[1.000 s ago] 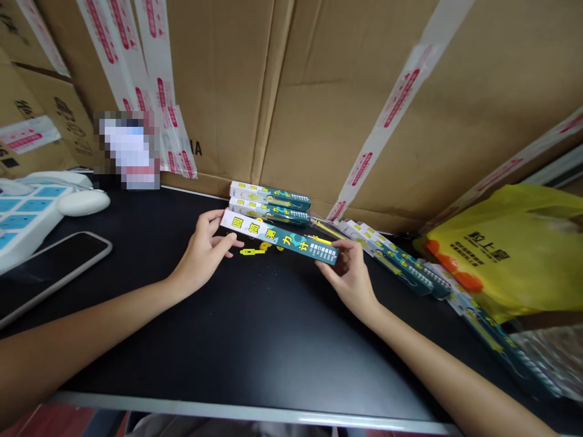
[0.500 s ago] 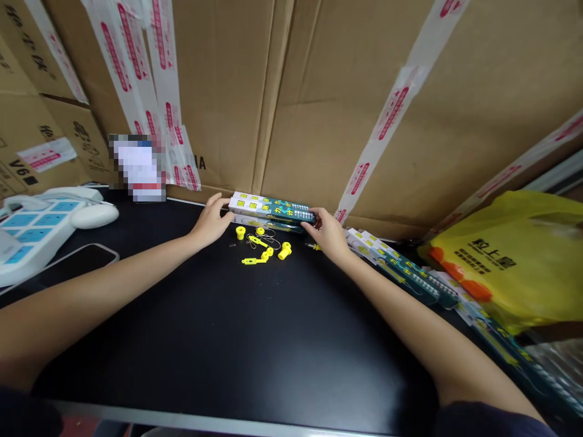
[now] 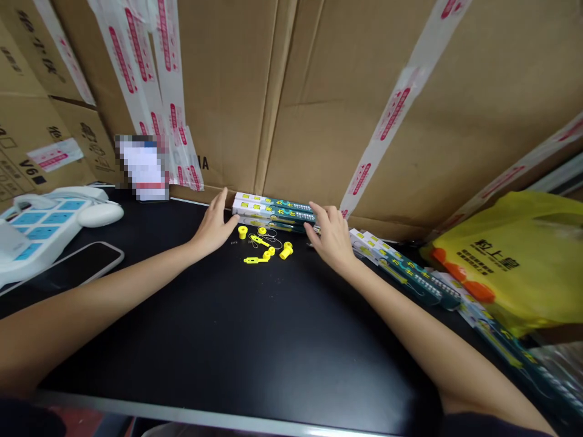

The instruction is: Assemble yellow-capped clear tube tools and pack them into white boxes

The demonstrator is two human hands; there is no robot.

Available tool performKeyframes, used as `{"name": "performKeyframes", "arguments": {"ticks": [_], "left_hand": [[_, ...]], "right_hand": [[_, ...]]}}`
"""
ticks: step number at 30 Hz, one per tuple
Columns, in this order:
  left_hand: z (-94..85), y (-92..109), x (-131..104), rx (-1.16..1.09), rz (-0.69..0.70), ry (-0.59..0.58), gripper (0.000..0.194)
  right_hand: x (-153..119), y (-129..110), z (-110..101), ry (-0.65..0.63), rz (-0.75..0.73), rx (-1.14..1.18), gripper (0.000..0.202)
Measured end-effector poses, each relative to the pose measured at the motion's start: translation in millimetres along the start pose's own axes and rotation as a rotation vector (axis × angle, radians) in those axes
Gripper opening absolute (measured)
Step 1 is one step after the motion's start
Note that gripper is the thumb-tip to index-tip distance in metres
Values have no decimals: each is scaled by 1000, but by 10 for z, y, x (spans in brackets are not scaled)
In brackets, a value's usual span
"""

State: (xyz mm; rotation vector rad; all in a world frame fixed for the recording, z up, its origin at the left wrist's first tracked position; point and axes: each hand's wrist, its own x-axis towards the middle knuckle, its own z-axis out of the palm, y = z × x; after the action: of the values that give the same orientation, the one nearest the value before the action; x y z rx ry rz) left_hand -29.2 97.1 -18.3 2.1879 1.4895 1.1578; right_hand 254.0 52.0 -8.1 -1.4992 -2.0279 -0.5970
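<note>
Several long, slim printed boxes [image 3: 273, 209], white and teal with yellow lettering, lie stacked against the cardboard at the back of the black table [image 3: 255, 340]. At their left end is my left hand [image 3: 215, 226], open, its thumb close to the box corner. My right hand [image 3: 331, 237] is open at the right end, fingers spread beside the boxes. Just in front of the stack lie small yellow plastic parts [image 3: 286, 250], thin wire loops [image 3: 269, 235] and a small spring [image 3: 234, 242]. A thin dark-tipped item is partly hidden beside my right hand.
More such boxes [image 3: 405, 267] run along the right edge, near a yellow plastic bag [image 3: 492, 261]. On the left are a white power strip [image 3: 50, 221] and a phone [image 3: 68, 267]. Large taped cardboard boxes [image 3: 228, 97] wall off the back.
Both hands have come off the stacked boxes and their fingers have opened. The boxes stay against the cardboard. The view has shifted slightly.
</note>
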Motion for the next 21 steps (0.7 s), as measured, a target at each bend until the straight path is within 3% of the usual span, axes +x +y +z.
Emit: {"name": "performKeyframes", "arguments": {"ticks": [2, 4, 7, 9, 12, 15, 19, 21], "left_hand": [[-44, 156, -133, 30, 166, 51, 67], [-68, 301, -306, 103, 362, 48, 57], [-64, 412, -546, 277, 665, -69, 37], [-47, 405, -633, 320, 839, -117, 30], [-26, 338, -642, 323, 872, -97, 25], [-23, 289, -591, 312, 848, -96, 23], [-27, 286, -577, 294, 863, -107, 21], [-21, 289, -592, 280, 895, -113, 20]], "right_hand": [[-135, -147, -133, 50, -132, 85, 37], [-313, -333, -239, 8, -341, 150, 24], [-533, -589, -314, -87, -688, 114, 17], [-585, -668, -307, -81, -762, 90, 19], [-528, -594, -244, -46, -692, 61, 23], [-401, -349, -212, -59, -531, -2, 27], [-226, 67, -363, -250, -170, -153, 25], [-151, 261, -477, -414, -28, -170, 18]]}}
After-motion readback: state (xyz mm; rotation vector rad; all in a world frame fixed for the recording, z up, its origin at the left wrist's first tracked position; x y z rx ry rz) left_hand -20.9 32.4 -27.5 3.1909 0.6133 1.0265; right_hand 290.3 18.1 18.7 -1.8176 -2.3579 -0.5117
